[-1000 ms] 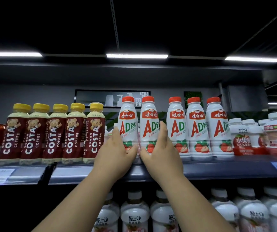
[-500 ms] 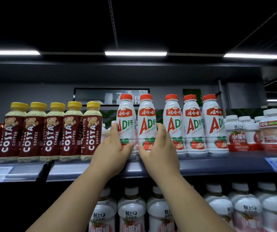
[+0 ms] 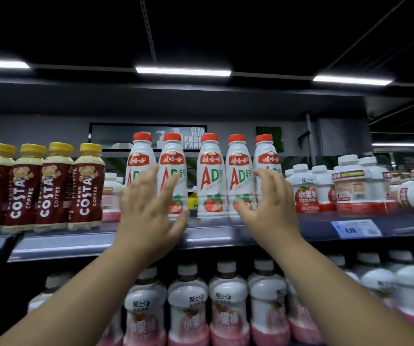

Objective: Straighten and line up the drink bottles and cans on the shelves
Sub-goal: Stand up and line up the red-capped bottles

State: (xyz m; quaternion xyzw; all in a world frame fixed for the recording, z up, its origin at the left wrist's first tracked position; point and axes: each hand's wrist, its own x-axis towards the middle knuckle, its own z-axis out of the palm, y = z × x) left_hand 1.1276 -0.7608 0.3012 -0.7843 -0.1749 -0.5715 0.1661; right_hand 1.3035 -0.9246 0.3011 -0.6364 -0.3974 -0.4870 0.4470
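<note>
The five red-capped AD milk bottles are lined up mid-frame on the upper shelf, with a gap left between the second and third from the left, which probably needs closing. Both hands are held open, nothing gripped: the left hand spread wide over the two left bottles, the right hand loosely curved over the two rightmost (contact can't be told through the blur). The groups are best nudged together low on the bodies, labels kept facing out, so nothing gets tipped.

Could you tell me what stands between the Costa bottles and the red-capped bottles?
Small white-capped bottles, set further back on the shelf, shown in the head view.
</note>
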